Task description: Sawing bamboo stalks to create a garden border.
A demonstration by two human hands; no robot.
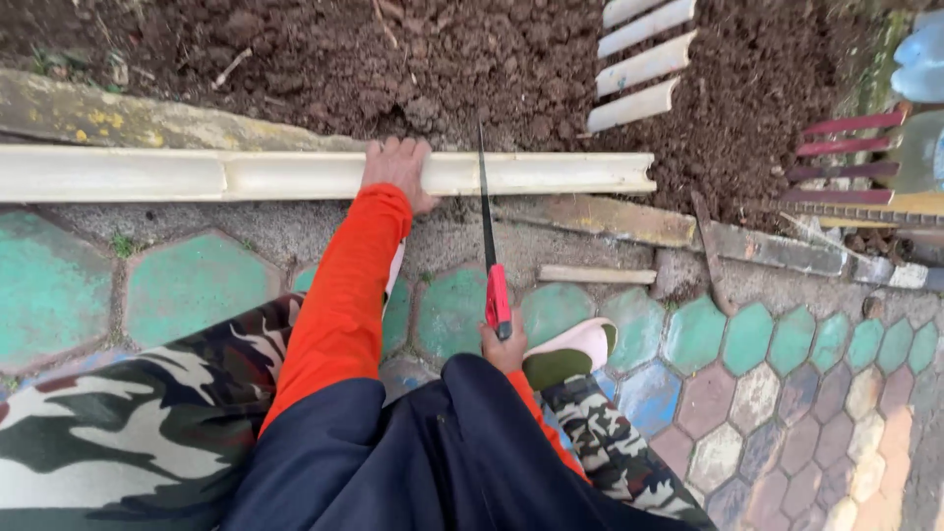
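Note:
A long pale split bamboo piece lies across a low concrete curb. My left hand, in an orange sleeve, presses flat on top of it. My right hand grips the red handle of a hand saw, whose dark blade runs forward and meets the bamboo just right of my left hand. The fingers of my right hand are partly hidden by my dark clothing.
Several cut pale bamboo slats lie on dark soil beyond the curb. Red slats sit at the right. A short offcut lies on the painted hexagon paving. My camouflage trouser legs and a sandal fill the foreground.

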